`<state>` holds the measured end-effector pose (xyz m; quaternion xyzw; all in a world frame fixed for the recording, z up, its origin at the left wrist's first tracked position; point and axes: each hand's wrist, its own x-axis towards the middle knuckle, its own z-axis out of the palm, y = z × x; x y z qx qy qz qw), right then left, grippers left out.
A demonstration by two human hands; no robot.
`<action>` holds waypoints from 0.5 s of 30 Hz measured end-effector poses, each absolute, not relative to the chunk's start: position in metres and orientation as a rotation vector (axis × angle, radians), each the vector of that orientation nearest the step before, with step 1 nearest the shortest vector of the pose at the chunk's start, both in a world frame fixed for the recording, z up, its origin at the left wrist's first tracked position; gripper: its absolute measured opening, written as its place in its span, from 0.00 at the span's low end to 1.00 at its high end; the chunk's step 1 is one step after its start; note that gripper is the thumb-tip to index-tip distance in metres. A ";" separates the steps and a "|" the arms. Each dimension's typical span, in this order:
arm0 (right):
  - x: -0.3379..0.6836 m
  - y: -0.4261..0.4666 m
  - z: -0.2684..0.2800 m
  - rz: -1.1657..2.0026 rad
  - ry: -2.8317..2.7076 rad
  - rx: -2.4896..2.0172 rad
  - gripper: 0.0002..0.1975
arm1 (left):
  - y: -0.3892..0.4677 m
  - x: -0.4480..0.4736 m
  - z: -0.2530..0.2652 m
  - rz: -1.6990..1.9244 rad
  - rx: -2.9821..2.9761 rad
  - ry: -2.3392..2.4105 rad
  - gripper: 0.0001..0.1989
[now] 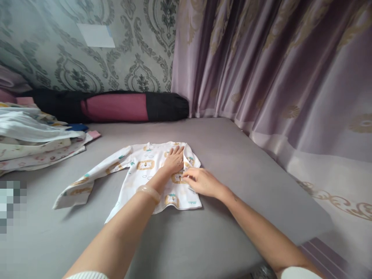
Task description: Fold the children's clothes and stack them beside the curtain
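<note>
A small white long-sleeved shirt (157, 176) printed with yellow lion faces lies spread on the grey bed sheet. Its sleeve on the left stretches out toward the lower left. The other sleeve is folded in over the body of the shirt. My left hand (174, 159) presses flat on the upper chest, fingers spread, with a pale bangle on the wrist. Beside it, my right hand (202, 181) pinches the folded sleeve near its end, at the shirt's right side. The fingers partly hide the cloth they hold.
A heap of clothes (35, 135) lies on the bed's left side. Along the wall rests a long black and maroon bag (116, 107). Purple curtains (261, 58) hang down the right side, touching the bed's edge. The grey sheet (247, 186) surrounds the shirt.
</note>
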<state>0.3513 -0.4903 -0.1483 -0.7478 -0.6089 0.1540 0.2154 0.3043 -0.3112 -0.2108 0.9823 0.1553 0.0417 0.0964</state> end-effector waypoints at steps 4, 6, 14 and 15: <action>0.379 -0.495 -0.151 0.312 -1.298 -2.177 0.10 | -0.312 0.304 -0.211 0.159 2.918 0.453 0.28; 0.387 -0.498 -0.157 0.319 -1.255 -2.211 0.09 | -0.311 0.304 -0.211 0.164 2.922 0.441 0.28; 0.404 -0.503 -0.170 0.847 -1.282 -1.967 0.10 | -0.314 0.306 -0.210 0.156 2.893 0.503 0.27; 0.410 -0.503 -0.167 0.866 -1.240 -1.934 0.10 | -0.314 0.307 -0.211 0.150 2.890 0.514 0.27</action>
